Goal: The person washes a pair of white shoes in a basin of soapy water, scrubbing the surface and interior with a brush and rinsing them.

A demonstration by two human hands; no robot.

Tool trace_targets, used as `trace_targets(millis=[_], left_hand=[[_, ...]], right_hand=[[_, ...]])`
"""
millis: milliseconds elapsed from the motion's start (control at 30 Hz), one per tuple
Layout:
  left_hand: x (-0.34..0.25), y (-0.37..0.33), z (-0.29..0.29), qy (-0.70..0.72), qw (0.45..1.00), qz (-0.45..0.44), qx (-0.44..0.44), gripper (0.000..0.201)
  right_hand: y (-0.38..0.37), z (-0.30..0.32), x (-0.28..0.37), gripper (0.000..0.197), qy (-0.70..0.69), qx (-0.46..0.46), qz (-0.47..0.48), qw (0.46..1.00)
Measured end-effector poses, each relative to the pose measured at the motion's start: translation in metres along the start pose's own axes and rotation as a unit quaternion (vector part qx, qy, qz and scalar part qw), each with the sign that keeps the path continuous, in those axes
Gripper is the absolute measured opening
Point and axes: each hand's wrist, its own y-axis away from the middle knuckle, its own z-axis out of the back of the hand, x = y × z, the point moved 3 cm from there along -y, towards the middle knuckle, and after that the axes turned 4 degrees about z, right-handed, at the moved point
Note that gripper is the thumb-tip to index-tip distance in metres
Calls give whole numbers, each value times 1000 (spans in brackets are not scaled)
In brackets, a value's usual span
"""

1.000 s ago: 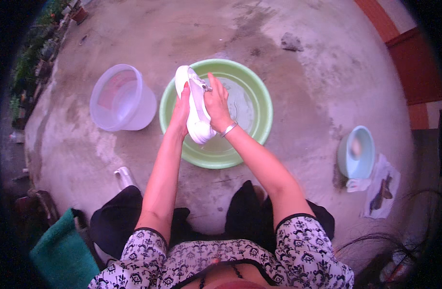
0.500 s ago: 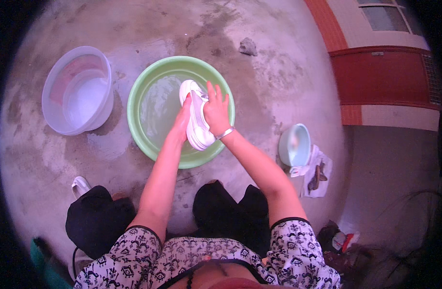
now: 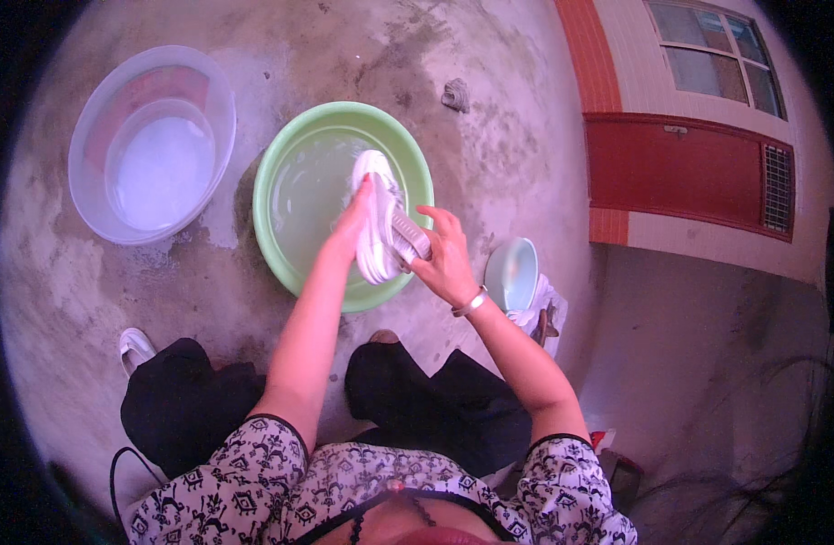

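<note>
Since a sec ago the view has swung right, so basin & hands now sit left of centre, and the white shoe (image 3: 373, 218) has tipped a bit, sole edge now toward the person. It's held over the near-right part of the green basin (image 3: 290, 136), above the water, not resting on the rim.

Left hand (image 3: 352, 222) is wrapped round the shoe's left side, fingers closed on it. Right hand (image 3: 444, 259) grips a scrub brush (image 3: 410, 238), bristles pressed on the shoe's side.

Shoe looks light, soft upper w/ stiffer sole; wet & prob. soapy, so slippery. Best hold is likely the sole/heel, not the upper.

Further out: a clear tub (image 3: 99, 218) w/ water to the left, a small pale-blue bowl (image 3: 512, 272) just right of the basin, a white slipper (image 3: 135, 347) by the left knee, all on wet concrete.
</note>
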Motion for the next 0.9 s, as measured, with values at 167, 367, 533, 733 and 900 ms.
trace_targets(millis=[167,367,533,733,900], left_hand=[[21,-19,-12,-40,992,-111,-46,60],[14,-9,-14,11,998,8,63,56],[8,-9,-15,-18,999,-23,29,59],[41,-54,10,-47,997,-54,20,66],[41,-26,-2,-14,999,-26,22,62]], right_hand=[[-20,-23,-33,15,172,-109,-34,978],[-21,5,11,17,191,-50,-13,980],[-19,13,21,27,195,-75,-14,978],[-13,3,-2,28,145,-9,-57,988],[-2,-12,-21,23,193,20,-105,975]])
